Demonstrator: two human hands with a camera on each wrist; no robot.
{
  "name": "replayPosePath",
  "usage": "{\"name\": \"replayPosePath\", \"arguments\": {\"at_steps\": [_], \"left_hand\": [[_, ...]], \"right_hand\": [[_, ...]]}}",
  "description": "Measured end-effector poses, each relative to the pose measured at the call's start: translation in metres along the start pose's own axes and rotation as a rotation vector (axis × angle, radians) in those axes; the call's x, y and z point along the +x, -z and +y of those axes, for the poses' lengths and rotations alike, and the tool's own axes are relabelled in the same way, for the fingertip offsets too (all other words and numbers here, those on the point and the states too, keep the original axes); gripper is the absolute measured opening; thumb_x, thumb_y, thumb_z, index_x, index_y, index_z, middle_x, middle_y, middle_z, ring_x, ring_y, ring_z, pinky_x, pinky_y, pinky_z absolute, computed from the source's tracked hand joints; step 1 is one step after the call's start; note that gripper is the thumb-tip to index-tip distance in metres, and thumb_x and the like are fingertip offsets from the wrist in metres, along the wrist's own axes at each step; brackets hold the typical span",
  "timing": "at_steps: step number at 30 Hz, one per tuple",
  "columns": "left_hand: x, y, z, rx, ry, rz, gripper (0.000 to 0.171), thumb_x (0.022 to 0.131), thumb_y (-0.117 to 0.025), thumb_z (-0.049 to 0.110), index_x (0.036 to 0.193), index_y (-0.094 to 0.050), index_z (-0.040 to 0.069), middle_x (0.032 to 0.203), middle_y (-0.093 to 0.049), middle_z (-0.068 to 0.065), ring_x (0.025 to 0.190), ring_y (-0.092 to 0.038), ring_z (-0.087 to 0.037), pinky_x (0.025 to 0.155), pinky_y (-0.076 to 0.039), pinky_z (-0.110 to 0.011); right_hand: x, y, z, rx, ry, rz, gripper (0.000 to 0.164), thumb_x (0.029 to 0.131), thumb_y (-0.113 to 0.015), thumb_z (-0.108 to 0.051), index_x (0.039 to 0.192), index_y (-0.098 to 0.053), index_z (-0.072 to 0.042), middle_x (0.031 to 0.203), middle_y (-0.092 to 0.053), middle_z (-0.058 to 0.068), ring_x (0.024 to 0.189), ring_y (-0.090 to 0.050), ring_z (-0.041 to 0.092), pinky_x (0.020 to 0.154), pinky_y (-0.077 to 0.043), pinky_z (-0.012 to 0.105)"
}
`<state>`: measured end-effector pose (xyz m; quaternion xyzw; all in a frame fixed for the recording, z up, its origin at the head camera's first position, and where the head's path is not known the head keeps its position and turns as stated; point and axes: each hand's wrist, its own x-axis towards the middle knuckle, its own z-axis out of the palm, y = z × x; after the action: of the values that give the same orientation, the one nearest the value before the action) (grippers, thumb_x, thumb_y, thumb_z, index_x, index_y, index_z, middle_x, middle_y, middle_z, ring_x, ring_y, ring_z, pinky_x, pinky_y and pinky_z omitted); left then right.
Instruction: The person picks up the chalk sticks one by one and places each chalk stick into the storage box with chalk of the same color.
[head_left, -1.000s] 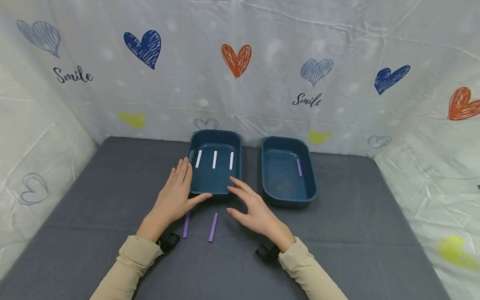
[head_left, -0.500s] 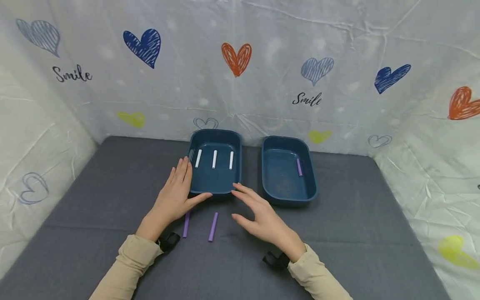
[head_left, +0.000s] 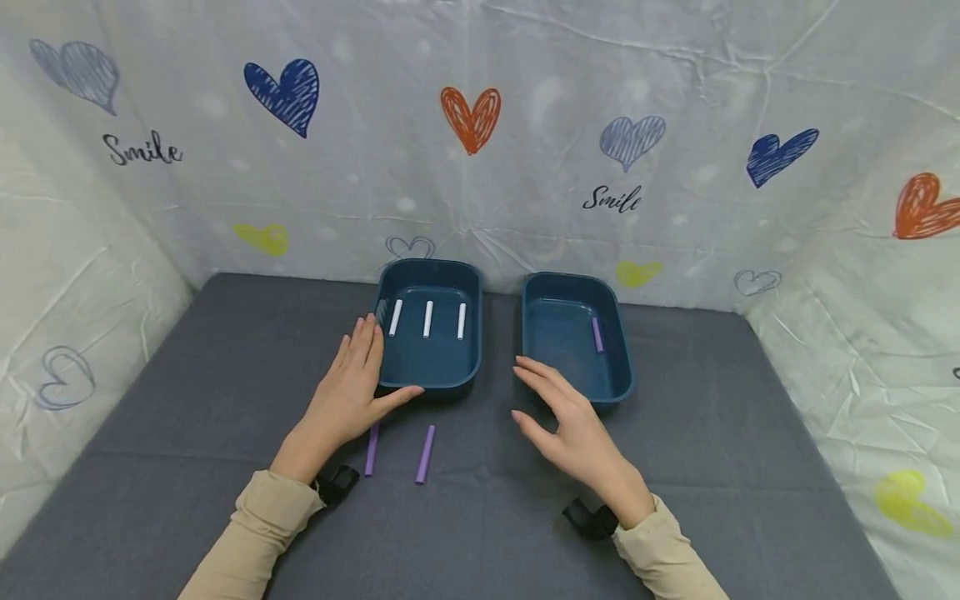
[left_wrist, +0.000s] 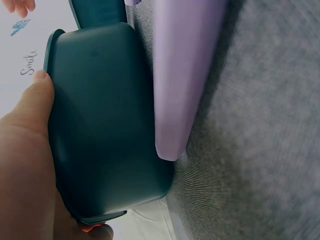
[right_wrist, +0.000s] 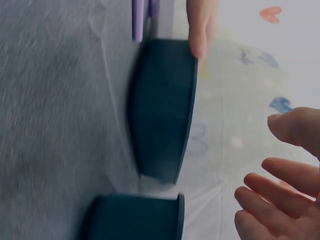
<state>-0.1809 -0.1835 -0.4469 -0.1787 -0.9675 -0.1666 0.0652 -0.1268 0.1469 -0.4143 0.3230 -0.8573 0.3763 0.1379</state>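
My left hand (head_left: pixel 347 398) rests on the near left corner of a dark blue tray (head_left: pixel 429 362), fingers straight along its left side and thumb on the near rim. Three white chalk-like sticks (head_left: pixel 427 319) lie side by side in that tray. The right hand (head_left: pixel 576 427) holds nothing; its fingers are loosely bent and spread, in front of the second blue tray's (head_left: pixel 555 321) near left corner. Inside this tray lies one purple stick (head_left: pixel 597 335). On the cloth before the left tray lie two more purple sticks, one (head_left: pixel 425 455) fully seen, the other (head_left: pixel 371 454) partly under my left hand.
Grey cloth (head_left: pixel 712 467) covers the table. A white curtain (head_left: pixel 540 75) printed with hearts stands right behind both trays and along the sides. A narrow gap separates the two trays. Black wrist bands (head_left: pixel 591 521) sit below the cuffs.
My right hand has moved to the right, from the left tray's near right corner to the right tray's near left corner. The left hand, trays and sticks have stayed put.
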Motion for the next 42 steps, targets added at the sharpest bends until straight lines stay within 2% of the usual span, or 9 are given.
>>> {"name": "replayPosePath", "arguments": {"at_steps": [9, 14, 18, 22, 25, 28, 32, 35, 42], "left_hand": [[0.000, 0.000, -0.001, -0.003, -0.001, 0.006, 0.113, 0.089, -0.056, 0.070, 0.154, -0.011, -0.011, 0.163, 0.002, -0.024, 0.151, 0.001, -0.036, 0.121, -0.006, -0.051], [0.000, -0.001, -0.001, -0.006, 0.002, 0.004, 0.113, 0.089, -0.055, 0.071, 0.154, -0.012, -0.011, 0.163, 0.004, -0.023, 0.151, 0.002, -0.036, 0.121, -0.006, -0.051], [0.001, -0.001, 0.000, -0.009, 0.003, 0.003, 0.114, 0.088, -0.055, 0.071, 0.154, -0.011, -0.011, 0.163, 0.003, -0.023, 0.151, 0.001, -0.037, 0.121, -0.006, -0.051], [0.001, 0.000, 0.001, -0.010, -0.001, 0.001, 0.114, 0.089, -0.055, 0.070, 0.154, -0.011, -0.011, 0.163, 0.005, -0.022, 0.151, 0.000, -0.038, 0.121, -0.005, -0.051], [0.000, 0.000, 0.001, -0.008, -0.005, 0.003, 0.113, 0.089, -0.056, 0.070, 0.154, -0.011, -0.012, 0.163, 0.005, -0.023, 0.151, 0.001, -0.038, 0.121, -0.006, -0.051], [0.000, 0.000, 0.001, -0.006, -0.006, 0.003, 0.113, 0.089, -0.056, 0.070, 0.154, -0.011, -0.011, 0.163, 0.005, -0.023, 0.151, 0.001, -0.037, 0.121, -0.006, -0.052], [-0.002, 0.001, 0.000, -0.005, -0.005, 0.000, 0.113, 0.089, -0.056, 0.069, 0.154, -0.011, -0.012, 0.163, 0.005, -0.023, 0.151, 0.002, -0.037, 0.121, -0.006, -0.052], [-0.002, 0.001, -0.001, -0.008, -0.004, -0.001, 0.113, 0.089, -0.056, 0.069, 0.154, -0.011, -0.012, 0.163, 0.005, -0.023, 0.151, 0.002, -0.037, 0.121, -0.006, -0.052], [-0.001, 0.000, -0.001, -0.012, -0.011, 0.004, 0.113, 0.089, -0.056, 0.069, 0.154, -0.010, -0.011, 0.163, 0.004, -0.023, 0.151, 0.004, -0.035, 0.120, -0.007, -0.053]], "right_hand": [[-0.004, 0.020, 0.015, -0.063, 0.006, 0.100, 0.057, 0.092, -0.071, -0.009, 0.144, -0.050, -0.005, 0.148, -0.047, 0.012, 0.134, -0.048, 0.026, 0.102, -0.047, 0.045], [-0.006, 0.029, 0.027, -0.153, 0.013, 0.184, 0.058, 0.089, -0.073, -0.006, 0.143, -0.052, -0.003, 0.147, -0.049, 0.012, 0.133, -0.049, 0.028, 0.098, -0.049, 0.048], [-0.009, 0.037, 0.039, -0.252, -0.030, 0.240, 0.057, 0.089, -0.074, -0.008, 0.141, -0.053, -0.001, 0.146, -0.050, 0.014, 0.132, -0.050, 0.031, 0.099, -0.048, 0.052], [-0.014, 0.043, 0.051, -0.338, -0.115, 0.242, 0.058, 0.090, -0.073, -0.013, 0.141, -0.051, 0.002, 0.148, -0.047, 0.016, 0.135, -0.046, 0.034, 0.110, -0.037, 0.053], [-0.020, 0.045, 0.059, -0.380, -0.191, 0.193, 0.061, 0.092, -0.071, -0.017, 0.144, -0.047, 0.004, 0.151, -0.043, 0.019, 0.139, -0.040, 0.036, 0.115, -0.029, 0.052], [-0.025, 0.046, 0.064, -0.393, -0.276, 0.095, 0.066, 0.096, -0.066, -0.025, 0.149, -0.039, 0.005, 0.157, -0.033, 0.021, 0.145, -0.030, 0.037, 0.117, -0.023, 0.053], [-0.032, 0.045, 0.070, -0.391, -0.378, -0.075, 0.073, 0.103, -0.053, -0.038, 0.154, -0.026, 0.005, 0.164, -0.014, 0.018, 0.151, -0.010, 0.033, 0.120, -0.014, 0.054], [-0.033, 0.043, 0.073, -0.400, -0.410, -0.160, 0.072, 0.106, -0.043, -0.043, 0.155, -0.020, 0.005, 0.165, -0.005, 0.016, 0.152, 0.000, 0.029, 0.120, -0.010, 0.053], [-0.035, 0.039, 0.076, -0.426, -0.432, -0.216, 0.072, 0.108, -0.031, -0.045, 0.154, -0.017, 0.009, 0.164, -0.001, 0.020, 0.151, 0.008, 0.030, 0.120, -0.010, 0.053]]}}
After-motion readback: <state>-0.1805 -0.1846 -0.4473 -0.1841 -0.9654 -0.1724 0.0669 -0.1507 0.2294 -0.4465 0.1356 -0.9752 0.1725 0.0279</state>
